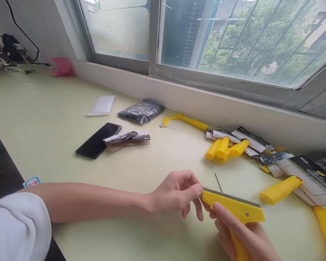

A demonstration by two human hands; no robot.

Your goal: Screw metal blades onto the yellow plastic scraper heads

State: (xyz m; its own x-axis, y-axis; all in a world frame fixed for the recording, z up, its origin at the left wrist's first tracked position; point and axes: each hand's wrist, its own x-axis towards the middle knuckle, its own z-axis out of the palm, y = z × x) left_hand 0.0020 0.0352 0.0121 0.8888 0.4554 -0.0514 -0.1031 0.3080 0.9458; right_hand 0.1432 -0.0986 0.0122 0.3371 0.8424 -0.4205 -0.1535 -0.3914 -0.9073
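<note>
Tabletop, pale green, spreads beneath the yellow scraper we hold. Beyond the scraper and to its right, we see yellow-handled tools in card sleeves. Our right hand grips the scraper's handle; our left hand pinches its head's left end. Farther left lies a black phone; just behind the scraper, a thin metal strip.

Yellow scraper with dark grey edge, pale yellow-green table, black phone, white sleeve
</note>
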